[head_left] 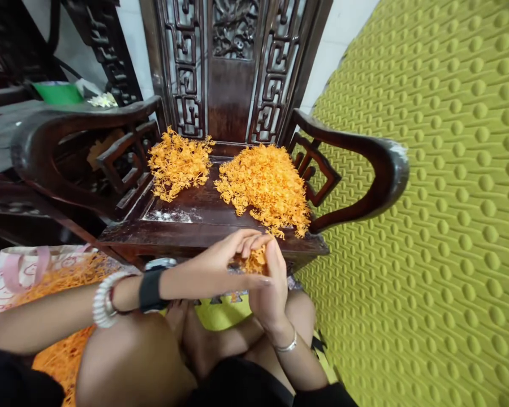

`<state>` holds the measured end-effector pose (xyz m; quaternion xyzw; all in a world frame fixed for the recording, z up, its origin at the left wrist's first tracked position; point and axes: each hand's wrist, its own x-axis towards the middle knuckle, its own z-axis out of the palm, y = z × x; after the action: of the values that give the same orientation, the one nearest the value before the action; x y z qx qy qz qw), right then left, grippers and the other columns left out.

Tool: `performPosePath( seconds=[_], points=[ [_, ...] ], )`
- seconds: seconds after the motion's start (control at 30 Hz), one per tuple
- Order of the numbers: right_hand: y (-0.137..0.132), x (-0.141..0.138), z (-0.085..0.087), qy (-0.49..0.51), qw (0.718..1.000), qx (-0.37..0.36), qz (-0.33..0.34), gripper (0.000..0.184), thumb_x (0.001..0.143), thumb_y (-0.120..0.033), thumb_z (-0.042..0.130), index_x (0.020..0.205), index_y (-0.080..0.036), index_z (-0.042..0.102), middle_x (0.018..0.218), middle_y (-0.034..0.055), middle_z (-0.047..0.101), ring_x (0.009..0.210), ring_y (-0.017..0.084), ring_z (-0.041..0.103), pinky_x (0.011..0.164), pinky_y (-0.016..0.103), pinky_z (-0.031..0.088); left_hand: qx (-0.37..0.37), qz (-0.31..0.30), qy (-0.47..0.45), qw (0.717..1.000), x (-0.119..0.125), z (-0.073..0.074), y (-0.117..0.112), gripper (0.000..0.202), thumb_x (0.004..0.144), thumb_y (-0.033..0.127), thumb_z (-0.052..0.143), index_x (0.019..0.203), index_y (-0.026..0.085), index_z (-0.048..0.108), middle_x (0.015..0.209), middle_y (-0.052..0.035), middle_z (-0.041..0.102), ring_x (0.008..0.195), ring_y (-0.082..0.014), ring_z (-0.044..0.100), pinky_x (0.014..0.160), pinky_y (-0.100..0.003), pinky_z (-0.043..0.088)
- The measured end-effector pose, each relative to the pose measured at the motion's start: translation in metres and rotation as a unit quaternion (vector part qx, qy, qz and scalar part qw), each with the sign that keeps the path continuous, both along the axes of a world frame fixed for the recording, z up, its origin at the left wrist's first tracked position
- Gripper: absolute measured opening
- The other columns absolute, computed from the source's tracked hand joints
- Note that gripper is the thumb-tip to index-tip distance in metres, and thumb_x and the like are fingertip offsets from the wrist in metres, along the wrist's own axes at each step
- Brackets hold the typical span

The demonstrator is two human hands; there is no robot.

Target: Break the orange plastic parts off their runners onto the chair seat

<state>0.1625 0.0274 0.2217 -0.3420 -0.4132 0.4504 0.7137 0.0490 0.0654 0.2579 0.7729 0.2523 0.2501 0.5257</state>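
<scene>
My left hand (220, 261) and my right hand (271, 282) meet just in front of a dark carved wooden chair (203, 217). Both are closed round a small clump of orange stringy strands (254, 261) held between the fingers. On the chair seat lie two heaps of the same orange strands: a smaller one (178, 164) at the back left and a larger one (265, 183) on the right, reaching the seat's front edge close to my hands. My left wrist wears a black watch and a white bead bracelet; my right wrist has a thin silver bangle.
A bag (34, 271) with pink handles, holding more orange strands, stands at my left beside my knee. A yellow-green bumpy mat (441, 226) covers the floor on the right. A dark table (8, 121) with a green item sits at the back left. White powdery residue marks the seat front.
</scene>
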Motion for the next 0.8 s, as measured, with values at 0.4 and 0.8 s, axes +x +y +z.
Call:
performPosePath(
  seconds=[0.4, 0.8],
  points=[
    [0.007, 0.020, -0.007, -0.224, 0.933, -0.004, -0.282, 0.032, 0.092, -0.042, 0.037, 0.104, -0.027, 0.062, 0.143, -0.0006, 0.029, 0.137, 0.025, 0.016, 0.112, 0.052, 0.006, -0.050, 0.101, -0.153, 0.982, 0.070, -0.022, -0.008, 0.028, 0.092, 0.042, 0.043, 0.098, 0.017, 0.054, 0.101, -0.0079, 0.060, 0.098, -0.0202, 0.056, 0.089, -0.035, 0.044],
    [-0.024, 0.053, -0.022, 0.038, 0.987, -0.133, 0.080, 0.047, 0.089, -0.057, 0.039, 0.059, -0.022, 0.044, 0.091, 0.0026, 0.058, 0.095, 0.019, 0.057, 0.084, 0.036, 0.049, 0.186, -0.085, 0.140, 0.969, 0.028, 0.008, -0.004, 0.032, 0.096, 0.033, 0.035, 0.076, 0.017, 0.054, 0.075, -0.0009, 0.056, 0.072, -0.0145, 0.051, 0.068, -0.028, 0.037]
  ],
)
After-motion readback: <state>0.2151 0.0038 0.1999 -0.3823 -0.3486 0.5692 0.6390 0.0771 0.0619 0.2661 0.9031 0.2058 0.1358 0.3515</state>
